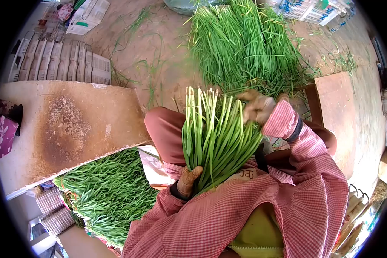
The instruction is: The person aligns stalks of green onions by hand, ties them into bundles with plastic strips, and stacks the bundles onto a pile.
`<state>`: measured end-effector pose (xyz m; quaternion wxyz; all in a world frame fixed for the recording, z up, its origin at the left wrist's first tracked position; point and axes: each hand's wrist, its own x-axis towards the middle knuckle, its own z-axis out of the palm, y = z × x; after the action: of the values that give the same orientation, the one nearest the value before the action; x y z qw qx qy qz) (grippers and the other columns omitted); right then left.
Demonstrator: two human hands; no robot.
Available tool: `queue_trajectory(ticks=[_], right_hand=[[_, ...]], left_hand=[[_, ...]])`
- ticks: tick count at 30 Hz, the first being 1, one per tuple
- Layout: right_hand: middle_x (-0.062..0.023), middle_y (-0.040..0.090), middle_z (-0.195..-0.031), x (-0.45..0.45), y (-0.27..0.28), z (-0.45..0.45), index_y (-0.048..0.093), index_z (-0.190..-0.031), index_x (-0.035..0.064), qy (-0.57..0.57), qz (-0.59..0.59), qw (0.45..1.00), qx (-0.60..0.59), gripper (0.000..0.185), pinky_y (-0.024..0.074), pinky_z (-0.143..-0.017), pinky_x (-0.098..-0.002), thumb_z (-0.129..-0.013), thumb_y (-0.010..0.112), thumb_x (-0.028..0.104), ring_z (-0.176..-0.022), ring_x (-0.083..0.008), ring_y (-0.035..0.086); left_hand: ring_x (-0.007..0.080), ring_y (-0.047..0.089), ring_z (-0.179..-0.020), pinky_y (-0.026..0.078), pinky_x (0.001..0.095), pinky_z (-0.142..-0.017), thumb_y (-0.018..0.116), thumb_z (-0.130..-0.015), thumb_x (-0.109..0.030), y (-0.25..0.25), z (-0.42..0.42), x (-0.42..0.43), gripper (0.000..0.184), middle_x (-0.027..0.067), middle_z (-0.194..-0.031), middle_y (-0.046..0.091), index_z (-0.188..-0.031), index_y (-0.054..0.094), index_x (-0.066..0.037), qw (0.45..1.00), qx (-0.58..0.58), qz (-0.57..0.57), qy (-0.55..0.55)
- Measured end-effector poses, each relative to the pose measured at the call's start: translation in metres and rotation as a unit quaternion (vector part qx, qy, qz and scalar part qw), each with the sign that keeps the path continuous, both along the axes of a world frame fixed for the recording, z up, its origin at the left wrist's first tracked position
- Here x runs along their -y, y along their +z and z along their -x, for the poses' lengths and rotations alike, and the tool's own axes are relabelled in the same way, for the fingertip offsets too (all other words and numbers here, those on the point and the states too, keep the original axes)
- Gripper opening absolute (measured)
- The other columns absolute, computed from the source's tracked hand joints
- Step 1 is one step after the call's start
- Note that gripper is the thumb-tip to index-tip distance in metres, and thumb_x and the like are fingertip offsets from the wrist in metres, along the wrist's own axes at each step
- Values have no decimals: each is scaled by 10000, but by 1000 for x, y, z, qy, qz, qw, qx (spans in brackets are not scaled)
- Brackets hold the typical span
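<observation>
A bunch of garlic chives [215, 133] stands fanned out over my lap, its pale cut ends pointing away from me. My left hand [188, 180] is wrapped round the lower, leafy part of it, thumb across the front. At the bunch's upper right edge is my right hand [258, 107], blurred by motion. Its fingers look bent, but I cannot make out whether anything is in them. Just beyond lies a large heap of loose chives [245, 47] on the floor.
A stained board [73, 129] lies to the left, with stacked white crates [64, 60] behind it. More chives [112, 193] are piled below the board. On the right stands a wooden panel [339, 116]. Another white crate [307, 9] is at the top right.
</observation>
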<state>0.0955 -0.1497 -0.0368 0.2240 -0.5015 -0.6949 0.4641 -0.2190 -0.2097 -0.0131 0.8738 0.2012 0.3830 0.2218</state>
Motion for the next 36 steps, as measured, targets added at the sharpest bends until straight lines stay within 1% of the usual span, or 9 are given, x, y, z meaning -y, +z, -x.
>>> queue_trajectory(ticks=[3, 6, 9, 11, 13, 18, 19, 24, 36], right_hand=[[-145, 500, -1168, -17, -25, -64, 616, -864, 53, -503, 76, 841, -184, 121, 329, -975, -379, -808, 550, 137, -1198, -301, 352], [-152, 331, -1331, -6, 32, -36, 539, -1103, 73, -408, -155, 809, 394, 392, 353, -958, -368, -734, 653, 143, -1239, -317, 286], [-101, 186, -1414, 15, 57, 52, 424, -1245, 117, -89, -95, 928, 349, 732, 226, -1017, -462, -632, 753, 343, -1300, -299, 156], [-115, 247, -1387, 12, 8, 85, 441, -1221, 114, -159, -81, 980, -88, 551, 298, -979, -420, -756, 630, 342, -1252, -266, 278], [-121, 315, -1346, -7, -24, 70, 477, -1179, 89, -322, 80, 788, -519, 384, 347, -945, -375, -824, 548, 216, -1170, -227, 394], [-115, 354, -1310, -48, 6, -43, 468, -1178, 49, -533, -97, 837, -76, 452, 334, -980, -359, -746, 600, 25, -1124, -223, 436], [-94, 225, -1405, -27, 65, 2, 449, -1227, 101, -359, -255, 862, 253, 461, 253, -1025, -389, -807, 565, 252, -1300, -234, 154], [-130, 142, -1423, -39, 47, 60, 543, -1130, 67, 116, 12, 968, 223, 523, 21, -1070, -446, -748, 594, 420, -1328, -279, 21], [-142, 396, -1221, 22, -10, -28, 578, -1048, 82, -493, 73, 854, -146, 415, 208, -976, -411, -780, 547, 398, -1172, -285, 295]], left_hand=[[173, 547, -969, 438, 319, -857, 639, -770, -108, -5, 5, 1, 428, 80, -1095, 562, -1161, 480, -36, 1000, -13, -7, -25], [170, 555, -956, 446, 316, -846, 666, -719, -7, -8, 0, -3, 455, 82, -1053, 584, -1138, 492, -39, 998, -54, -25, -36], [158, 562, -935, 454, 287, -826, 659, -724, -1, -5, -4, -2, 422, 86, -1056, 582, -1112, 496, -24, 999, -39, -11, -37], [158, 561, -934, 455, 286, -825, 657, -724, 5, -5, -7, -2, 419, 85, -1053, 582, -1110, 495, -20, 997, -56, -25, -46], [156, 565, -923, 457, 285, -818, 660, -721, 15, 0, -12, 1, 416, 83, -1037, 587, -1102, 494, -11, 996, -77, -33, -19], [160, 562, -930, 453, 286, -829, 664, -724, -1, 4, -18, 0, 427, 93, -1041, 587, -1112, 488, -5, 986, -136, -84, -37], [166, 561, -936, 451, 286, -836, 667, -721, -7, 7, -18, 3, 441, 102, -1048, 583, -1122, 482, -2, 982, -161, -94, -40], [170, 549, -969, 440, 297, -857, 671, -718, -12, 4, -17, 3, 466, 99, -1074, 574, -1139, 471, -6, 988, -119, -77, -62], [170, 553, -936, 430, 294, -853, 658, -696, 23, -1, 6, -5, 466, 83, -1063, 573, -1127, 483, -11, 998, -48, 16, -46]])
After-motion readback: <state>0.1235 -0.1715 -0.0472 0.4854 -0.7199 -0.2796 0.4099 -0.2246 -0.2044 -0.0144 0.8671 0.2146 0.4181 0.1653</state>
